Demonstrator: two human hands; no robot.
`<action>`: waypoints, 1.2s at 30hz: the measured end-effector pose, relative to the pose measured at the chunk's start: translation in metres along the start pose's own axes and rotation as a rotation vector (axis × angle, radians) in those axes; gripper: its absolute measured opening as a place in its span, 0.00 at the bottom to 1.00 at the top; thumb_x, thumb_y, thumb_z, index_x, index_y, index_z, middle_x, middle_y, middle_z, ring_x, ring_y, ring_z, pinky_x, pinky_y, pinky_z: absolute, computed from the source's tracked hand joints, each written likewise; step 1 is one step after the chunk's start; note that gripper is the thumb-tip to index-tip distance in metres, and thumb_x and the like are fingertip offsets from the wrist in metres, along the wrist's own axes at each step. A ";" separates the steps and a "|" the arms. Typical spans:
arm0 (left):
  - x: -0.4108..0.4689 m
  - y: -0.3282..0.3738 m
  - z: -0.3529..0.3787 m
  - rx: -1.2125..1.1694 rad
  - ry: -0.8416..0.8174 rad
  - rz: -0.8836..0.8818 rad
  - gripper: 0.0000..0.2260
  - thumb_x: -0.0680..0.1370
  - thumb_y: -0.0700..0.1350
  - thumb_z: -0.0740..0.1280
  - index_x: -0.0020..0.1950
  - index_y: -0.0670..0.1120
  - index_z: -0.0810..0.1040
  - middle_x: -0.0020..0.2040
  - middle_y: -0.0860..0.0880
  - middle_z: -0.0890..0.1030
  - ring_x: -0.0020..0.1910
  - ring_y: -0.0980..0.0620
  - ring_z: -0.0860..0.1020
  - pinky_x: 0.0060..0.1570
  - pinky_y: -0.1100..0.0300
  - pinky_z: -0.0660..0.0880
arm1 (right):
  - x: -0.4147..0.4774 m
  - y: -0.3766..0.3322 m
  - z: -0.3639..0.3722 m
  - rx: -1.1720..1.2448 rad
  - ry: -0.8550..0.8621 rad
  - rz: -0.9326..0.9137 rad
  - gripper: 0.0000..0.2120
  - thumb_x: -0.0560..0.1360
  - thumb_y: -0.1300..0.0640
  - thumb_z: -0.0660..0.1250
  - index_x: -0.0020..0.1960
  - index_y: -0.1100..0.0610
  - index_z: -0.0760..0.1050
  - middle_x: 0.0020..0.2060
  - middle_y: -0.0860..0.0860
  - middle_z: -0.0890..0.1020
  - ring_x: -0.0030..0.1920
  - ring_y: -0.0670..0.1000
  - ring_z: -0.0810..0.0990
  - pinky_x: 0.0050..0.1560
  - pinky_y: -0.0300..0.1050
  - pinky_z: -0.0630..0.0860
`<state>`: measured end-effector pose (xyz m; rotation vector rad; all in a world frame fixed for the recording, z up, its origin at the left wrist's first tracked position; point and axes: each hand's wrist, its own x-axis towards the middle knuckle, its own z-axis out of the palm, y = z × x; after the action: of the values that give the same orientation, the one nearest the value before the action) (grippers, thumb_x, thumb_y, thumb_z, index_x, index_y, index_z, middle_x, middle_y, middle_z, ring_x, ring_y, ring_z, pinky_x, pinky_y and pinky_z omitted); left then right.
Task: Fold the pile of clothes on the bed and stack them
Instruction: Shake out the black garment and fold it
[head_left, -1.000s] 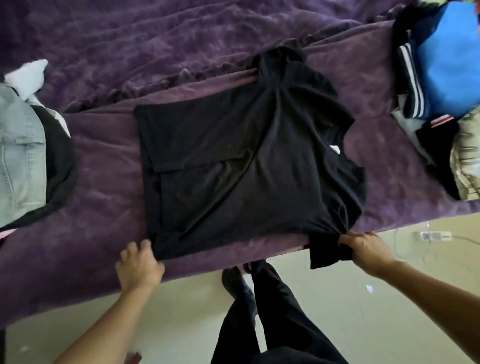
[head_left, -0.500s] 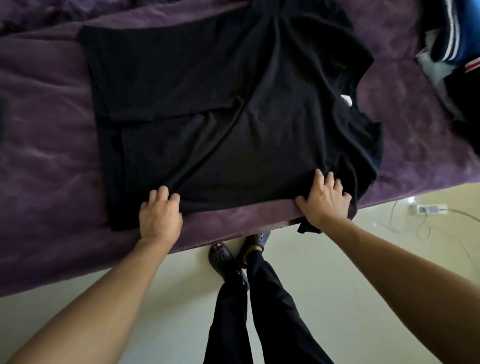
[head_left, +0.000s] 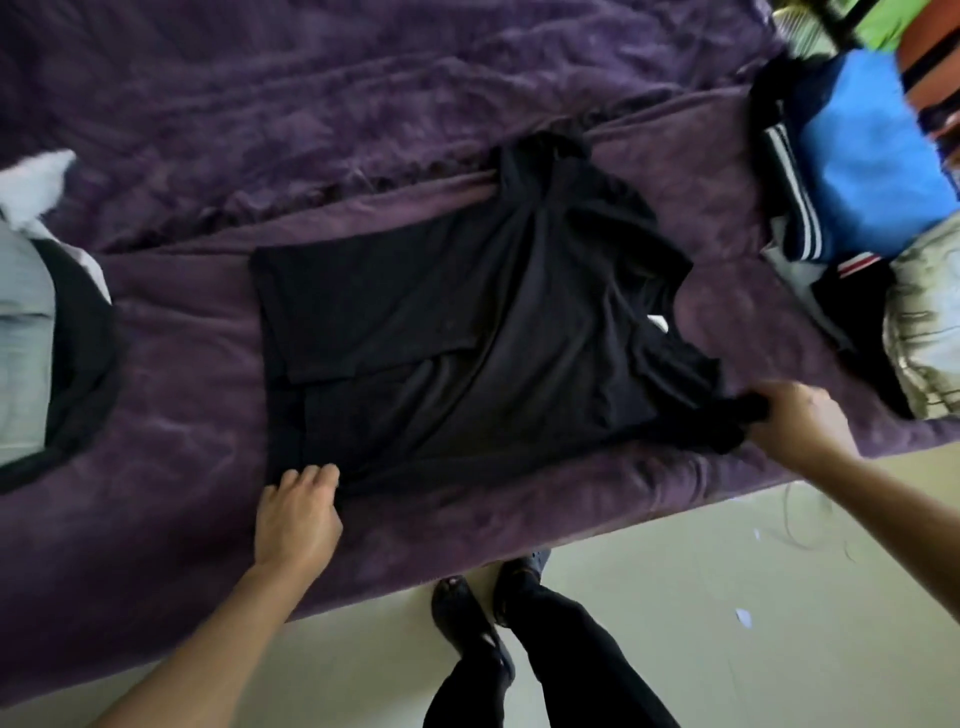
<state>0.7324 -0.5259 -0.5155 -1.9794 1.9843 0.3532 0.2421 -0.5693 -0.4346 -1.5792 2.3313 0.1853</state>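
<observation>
Grips holding fabric, right hand (head_left: 795, 415) on sleeve, left hand (head_left: 298, 514) on hem, black T-shirt (head_left: 493, 322) crosswise, collar rightward

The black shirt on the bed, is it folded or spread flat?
Partly folded: the black shirt has a far flap turned over the middle; the near sleeve sticks out, gripped by the right hand.

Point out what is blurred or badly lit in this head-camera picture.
Head view, right: the right hand gripping the black short-sleeved T-shirt is motion-smeared, and the heap of blue and striped clothes is soft. Head view, centre: the shirt is so dark its folds barely show. Head view, lower left: the left hand at the hem is sharper. Soft light, no glare.
</observation>
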 end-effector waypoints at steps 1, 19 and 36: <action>0.011 -0.006 -0.010 -0.033 0.041 -0.032 0.11 0.73 0.36 0.66 0.54 0.44 0.78 0.47 0.47 0.81 0.49 0.44 0.76 0.46 0.50 0.70 | 0.015 -0.009 -0.015 0.041 0.050 -0.049 0.09 0.64 0.64 0.73 0.44 0.57 0.82 0.41 0.63 0.83 0.45 0.66 0.81 0.44 0.53 0.75; 0.292 -0.028 -0.099 -0.238 0.440 -0.497 0.13 0.77 0.39 0.63 0.61 0.41 0.74 0.60 0.34 0.73 0.59 0.31 0.69 0.56 0.37 0.67 | 0.402 -0.233 -0.077 0.222 0.192 -0.241 0.21 0.72 0.53 0.68 0.64 0.53 0.74 0.58 0.58 0.80 0.60 0.59 0.77 0.60 0.51 0.73; 0.316 0.017 -0.042 -0.120 -0.221 -0.279 0.31 0.80 0.50 0.62 0.78 0.55 0.49 0.79 0.47 0.41 0.77 0.42 0.43 0.67 0.32 0.59 | 0.395 -0.201 -0.027 0.452 0.095 -0.692 0.16 0.62 0.65 0.63 0.48 0.63 0.81 0.44 0.56 0.81 0.46 0.53 0.78 0.46 0.40 0.71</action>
<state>0.7152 -0.8330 -0.6005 -2.1496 1.5619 0.6042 0.2887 -1.0009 -0.5257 -2.0344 1.5844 -0.5407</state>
